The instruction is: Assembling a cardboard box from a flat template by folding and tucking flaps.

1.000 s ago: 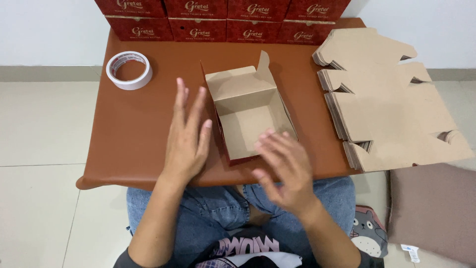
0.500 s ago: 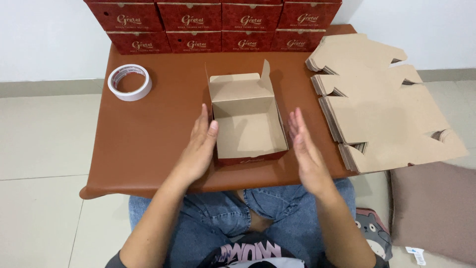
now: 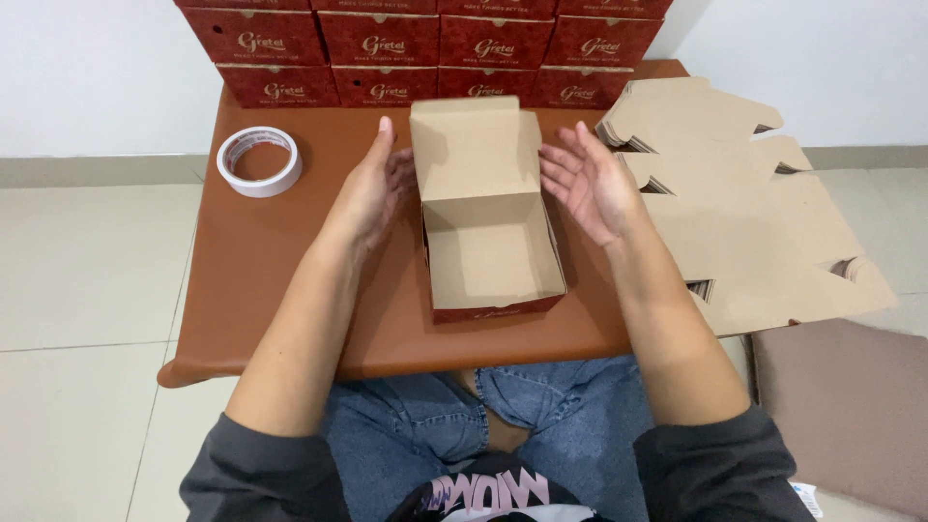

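Seated worker at brown low table (image 3: 290,319): open cardboard box (image 3: 488,242) at centre, lid up. Left hand (image 3: 372,188) & right hand (image 3: 590,179) flank it, fingers spread flat, holding nothing. Best to press both sides evenly. Tape roll (image 3: 258,161) left, flat blanks (image 3: 764,222) right, red boxes (image 3: 425,48) behind.

White tape roll (image 3: 259,161) left on brown table (image 3: 290,290); red boxes (image 3: 435,53) stacked behind; flat cardboard blanks (image 3: 764,232) right

Bright, even indoor light from above; soft shadows lie inside the open brown cardboard box (image 3: 488,242) (its lid shades the back wall). Sharp focus, no glare.
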